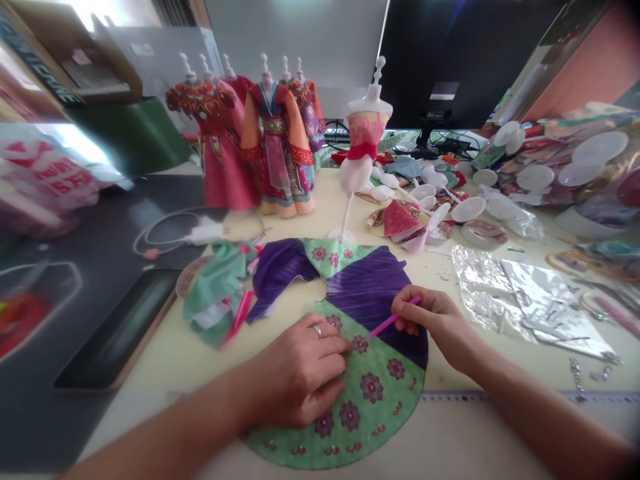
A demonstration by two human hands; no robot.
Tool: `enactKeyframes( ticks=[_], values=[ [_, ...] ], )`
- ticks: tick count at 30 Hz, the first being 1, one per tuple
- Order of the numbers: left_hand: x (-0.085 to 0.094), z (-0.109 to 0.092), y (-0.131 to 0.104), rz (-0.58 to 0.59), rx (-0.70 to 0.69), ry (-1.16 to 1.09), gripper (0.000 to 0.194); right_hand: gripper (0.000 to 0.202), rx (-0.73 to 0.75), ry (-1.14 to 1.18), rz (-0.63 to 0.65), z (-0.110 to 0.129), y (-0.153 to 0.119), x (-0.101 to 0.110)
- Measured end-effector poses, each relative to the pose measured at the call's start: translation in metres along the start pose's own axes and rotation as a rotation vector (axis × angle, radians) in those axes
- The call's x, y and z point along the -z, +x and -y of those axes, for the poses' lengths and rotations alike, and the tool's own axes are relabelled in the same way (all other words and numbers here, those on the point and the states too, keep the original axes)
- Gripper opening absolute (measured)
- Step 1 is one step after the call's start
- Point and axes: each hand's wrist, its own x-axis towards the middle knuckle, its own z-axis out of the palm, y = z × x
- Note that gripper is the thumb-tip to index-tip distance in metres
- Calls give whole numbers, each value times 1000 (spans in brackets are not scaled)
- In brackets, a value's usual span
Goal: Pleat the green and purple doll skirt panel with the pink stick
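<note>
Fan-shaped fabric [373,393], panelled in green floral print and pleated purple, lies flat on the cream table [165,360] directly before us, under both our hands and spreading out beyond them toward the mannequin stand. Our left hand [300,373] rests palm down on the green lower-left panel, forearm coming in from the lower left, fingers loosely curled and pressing the cloth, a ring showing on one finger; it grips nothing, only pins the fabric in place. Our right hand [435,323] sits on the right edge where purple meets green, forearm entering from the lower right, wrist low to the table, fingers pinched closed around a thin pink stick [393,321] whose tip points left and down onto the fabric, just short of our left fingertips. Behind the fabric we see a white mannequin [367,127] wearing a pink bodice, and farther left a row of dressed mannequins [260,133] in red and orange robes. Crumpled green cloth [215,293] lies just beside the fabric on the left, and a sheet of silvery foil [520,293] lies near it on the right. White and red lettering shows on a bag at far left, but it is too blurred for us to read.
</note>
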Motion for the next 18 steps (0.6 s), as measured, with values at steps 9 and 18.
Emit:
enactKeyframes(
  ticks=[9,18],
  values=[
    [-2,0,-1,34,-7,-18,11,24,-2,2,-2,1,-2,0],
    [-3,-5,-3,159,-34,135,40,24,20,-5,-9,2,0,-1]
  ],
)
